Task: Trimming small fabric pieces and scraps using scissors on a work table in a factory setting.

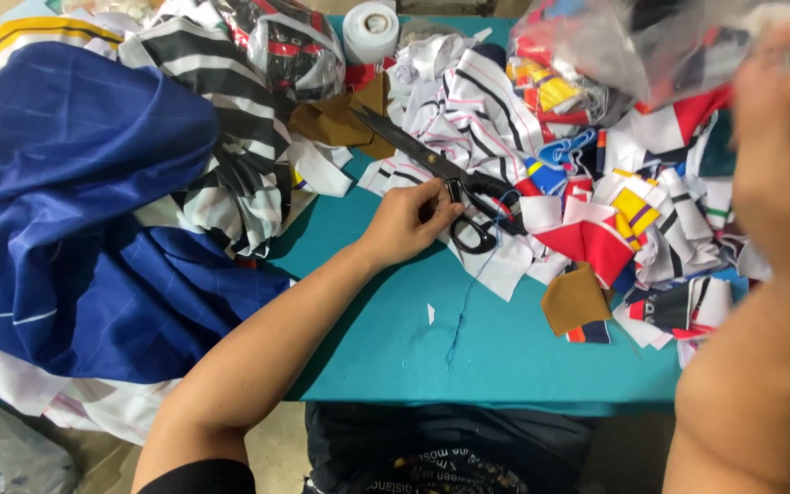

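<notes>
My left hand [406, 222] reaches across the teal table [386, 338] and touches the black handles of large black scissors [432, 165], which lie on a heap of striped and coloured fabric scraps [614, 220]. The fingers curl at the handle loops. My right hand [779, 137] is raised close to the camera at the right, blurred, gripping a clear plastic bag [614, 55] filled with colourful fabric pieces.
A big blue cloth [75, 201] covers the left of the table, with black-and-white striped fabric [221, 110] beside it. A white tape roll [370, 30] stands at the back. A brown scrap [574, 300] and loose blue thread [457, 320] lie near the front.
</notes>
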